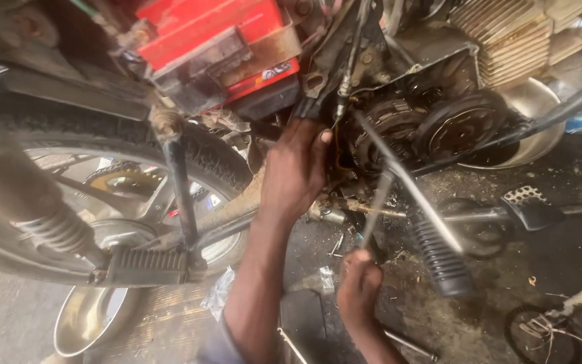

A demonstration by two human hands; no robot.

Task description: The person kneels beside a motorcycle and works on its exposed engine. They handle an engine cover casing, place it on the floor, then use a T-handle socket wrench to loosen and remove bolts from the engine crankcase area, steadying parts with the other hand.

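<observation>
A motorcycle stands in front of me with its engine side cover off, exposing the round clutch [386, 135] and a dark gear wheel [461, 126]. My left hand [294, 174] reaches up and presses against the engine case just left of the clutch, fingers curled on a part I cannot make out. Lower down, my right hand [358, 288] is closed on the handle of a thin metal tool [376, 205]. Its blurred shaft points up toward the underside of the engine.
A red battery box [218, 35] sits above the engine. The rear wheel [200, 152] and a ribbed footpeg [146, 267] are at left. A rubber-covered lever [440, 259] crosses at right, near a pedal [528, 202]. Metal bowls lie behind the engine [540, 121] and under the wheel [89, 320].
</observation>
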